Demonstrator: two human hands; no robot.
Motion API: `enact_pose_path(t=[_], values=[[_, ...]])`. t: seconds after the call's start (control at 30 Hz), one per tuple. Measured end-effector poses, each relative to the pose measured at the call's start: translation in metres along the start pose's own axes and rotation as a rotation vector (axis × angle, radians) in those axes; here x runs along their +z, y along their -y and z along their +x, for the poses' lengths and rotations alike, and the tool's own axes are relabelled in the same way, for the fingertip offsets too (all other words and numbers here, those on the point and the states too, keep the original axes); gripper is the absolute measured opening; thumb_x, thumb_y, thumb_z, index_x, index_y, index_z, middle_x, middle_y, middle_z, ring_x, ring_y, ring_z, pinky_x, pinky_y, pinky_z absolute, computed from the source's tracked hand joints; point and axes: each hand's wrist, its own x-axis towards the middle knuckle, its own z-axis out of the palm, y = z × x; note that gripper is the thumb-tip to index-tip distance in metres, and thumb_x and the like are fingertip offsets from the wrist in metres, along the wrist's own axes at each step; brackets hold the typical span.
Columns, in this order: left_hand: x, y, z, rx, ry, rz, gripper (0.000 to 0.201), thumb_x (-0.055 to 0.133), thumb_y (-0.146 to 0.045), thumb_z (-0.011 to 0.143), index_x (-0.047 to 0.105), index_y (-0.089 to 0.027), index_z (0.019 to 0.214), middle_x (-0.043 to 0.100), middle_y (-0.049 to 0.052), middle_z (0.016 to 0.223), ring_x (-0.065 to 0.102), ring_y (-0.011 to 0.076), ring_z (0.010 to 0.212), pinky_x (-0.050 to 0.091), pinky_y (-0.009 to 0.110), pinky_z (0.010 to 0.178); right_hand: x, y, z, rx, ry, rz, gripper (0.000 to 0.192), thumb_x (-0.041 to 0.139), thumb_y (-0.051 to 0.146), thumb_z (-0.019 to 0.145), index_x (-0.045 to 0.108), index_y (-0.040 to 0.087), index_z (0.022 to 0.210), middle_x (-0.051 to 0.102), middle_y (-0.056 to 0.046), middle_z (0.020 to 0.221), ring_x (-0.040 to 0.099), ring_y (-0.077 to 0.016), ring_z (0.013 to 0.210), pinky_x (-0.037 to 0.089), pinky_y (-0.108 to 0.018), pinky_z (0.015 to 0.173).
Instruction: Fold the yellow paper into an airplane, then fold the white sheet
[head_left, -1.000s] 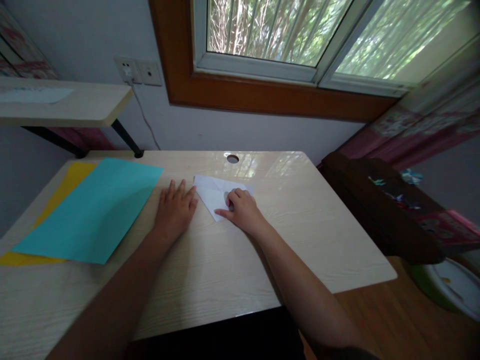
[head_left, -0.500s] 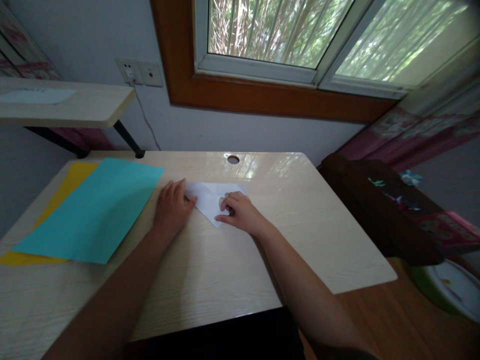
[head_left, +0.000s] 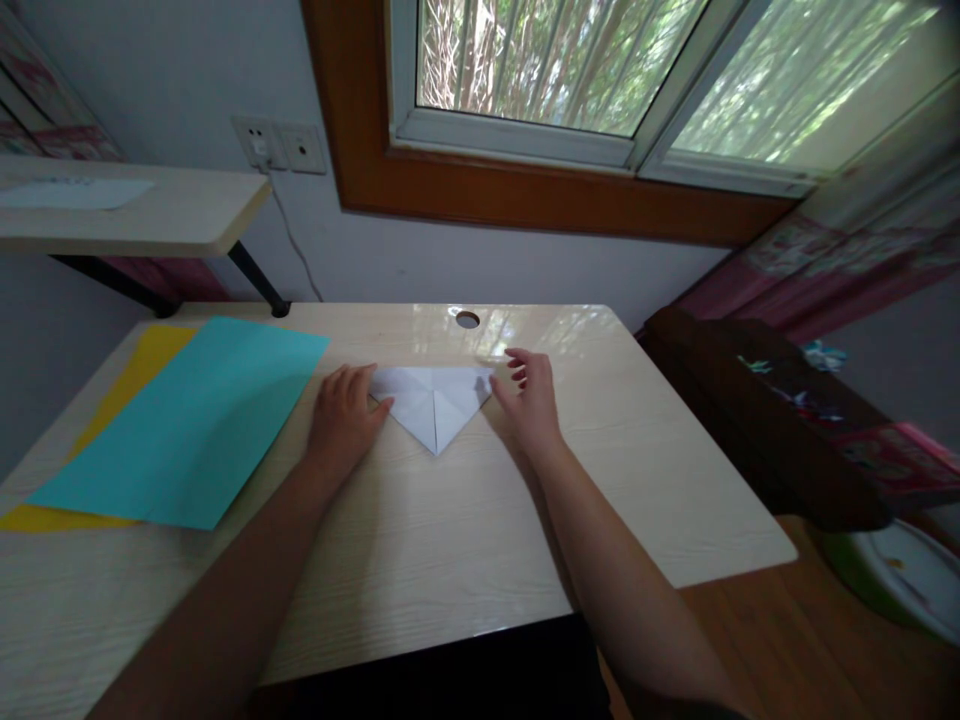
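Observation:
A white sheet of paper (head_left: 431,402), folded into a downward-pointing triangle with a centre crease, lies flat on the pale wooden desk (head_left: 465,520). My left hand (head_left: 343,418) rests palm down with its fingertips on the paper's left corner. My right hand (head_left: 529,400) is just off the paper's right corner, fingers loosely apart and holding nothing.
A cyan sheet (head_left: 187,415) lies over a yellow sheet (head_left: 139,365) on the desk's left side. A cable hole (head_left: 466,319) sits near the far edge. A raised shelf (head_left: 142,210) stands at back left. A dark brown cabinet (head_left: 757,400) stands to the right.
My right hand has lifted off the white paper and moved right, past its corner. The folded triangle now shows whole. My left hand stays on the left corner.

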Motion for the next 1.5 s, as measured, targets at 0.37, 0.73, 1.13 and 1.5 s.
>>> enact_pose_path(t=[0.37, 0.73, 1.13, 1.5], values=[[-0.009, -0.006, 0.003, 0.048, 0.024, -0.077, 0.025, 0.065, -0.024, 0.089, 0.056, -0.023, 0.112, 0.065, 0.01, 0.116, 0.057, 0.0313, 0.114, 0.042, 0.049, 0.103, 0.003, -0.007, 0.0, 0.059, 0.247, 0.005, 0.021, 0.069, 0.038, 0.081, 0.062, 0.02, 0.092, 0.062, -0.004, 0.091, 0.058, -0.0194, 0.078, 0.048, -0.034, 0.073], [-0.01, -0.007, 0.005, 0.058, 0.088, -0.063, 0.012, 0.062, -0.023, 0.09, 0.06, -0.022, 0.101, 0.067, 0.009, 0.108, 0.059, 0.0296, 0.105, 0.042, 0.047, 0.098, -0.003, 0.005, -0.002, 0.142, 0.254, 0.098, 0.034, 0.048, 0.054, 0.099, 0.055, 0.022, 0.089, 0.062, -0.001, 0.08, 0.058, -0.0189, 0.076, 0.043, -0.031, 0.07], [-0.006, -0.006, 0.003, 0.063, -0.004, -0.072, 0.022, 0.063, -0.021, 0.087, 0.055, -0.02, 0.107, 0.065, 0.012, 0.109, 0.059, 0.0307, 0.103, 0.045, 0.048, 0.096, 0.0, -0.003, -0.002, 0.18, 0.261, 0.139, 0.03, 0.062, 0.042, 0.089, 0.057, 0.022, 0.111, 0.067, -0.001, 0.09, 0.063, -0.0185, 0.078, 0.048, -0.031, 0.072], [-0.031, -0.032, 0.001, 0.251, -0.17, -0.143, 0.015, 0.066, -0.018, 0.09, 0.067, -0.022, 0.105, 0.059, 0.01, 0.111, 0.054, 0.0281, 0.11, 0.045, 0.05, 0.101, 0.004, -0.005, -0.002, 0.123, 0.31, 0.116, 0.036, 0.062, 0.03, 0.085, 0.058, 0.024, 0.12, 0.066, -0.001, 0.091, 0.064, -0.019, 0.08, 0.05, -0.032, 0.073]])
